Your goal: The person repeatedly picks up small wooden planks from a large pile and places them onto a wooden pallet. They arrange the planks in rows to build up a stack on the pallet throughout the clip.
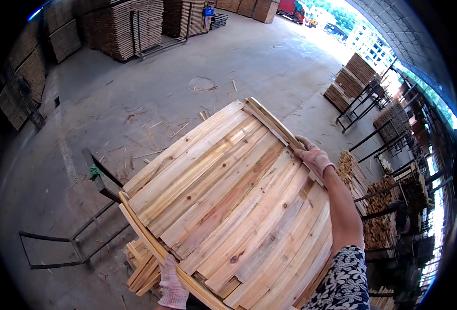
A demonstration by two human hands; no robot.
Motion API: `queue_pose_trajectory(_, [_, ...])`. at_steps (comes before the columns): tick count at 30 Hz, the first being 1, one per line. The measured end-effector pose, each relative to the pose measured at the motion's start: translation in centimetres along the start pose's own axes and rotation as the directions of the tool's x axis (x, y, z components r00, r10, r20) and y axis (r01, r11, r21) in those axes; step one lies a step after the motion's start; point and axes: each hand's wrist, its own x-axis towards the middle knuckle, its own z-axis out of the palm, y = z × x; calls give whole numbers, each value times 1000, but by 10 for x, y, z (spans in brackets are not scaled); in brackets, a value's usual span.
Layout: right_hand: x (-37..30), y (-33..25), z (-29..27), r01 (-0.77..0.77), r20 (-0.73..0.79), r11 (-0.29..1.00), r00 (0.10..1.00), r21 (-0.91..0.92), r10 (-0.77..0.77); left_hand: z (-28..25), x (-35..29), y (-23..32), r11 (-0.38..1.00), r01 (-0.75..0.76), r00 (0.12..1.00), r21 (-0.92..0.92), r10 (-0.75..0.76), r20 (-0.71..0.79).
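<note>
In front of me lies a broad layer of pale wooden boards (228, 206), side by side, with knots and uneven ends. A narrow wooden strip (143, 231) runs across their left ends. My left hand (172, 285), in a pale knit glove, is closed round this strip near its lower part; some of its fingers are hidden. Across the far right ends lies another wooden strip (270, 120). My right hand (315, 156), also gloved, reaches out and is closed over that strip, fingers curled at its outer edge.
A black metal frame (79, 250) stands left of the boards, with green material (95, 172) tied to it. Loose wood pieces (145, 268) lie below the left edge. Stacked timber (125, 28) stands at the back; more lumber piles (378, 217) and metal racks line the right. Scraps litter the floor.
</note>
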Motion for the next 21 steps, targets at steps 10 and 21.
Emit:
queue_pose_trajectory(10, [-11, -1, 22, 177, -106, 978, 976, -114, -189, 20, 18, 44, 632, 367, 884, -683, -464, 45])
queue_pose_trajectory(21, [-26, -25, 75, 59, -168, 674, 949, -736, -267, 21, 16, 21, 593, 251, 924, -765, -383, 6])
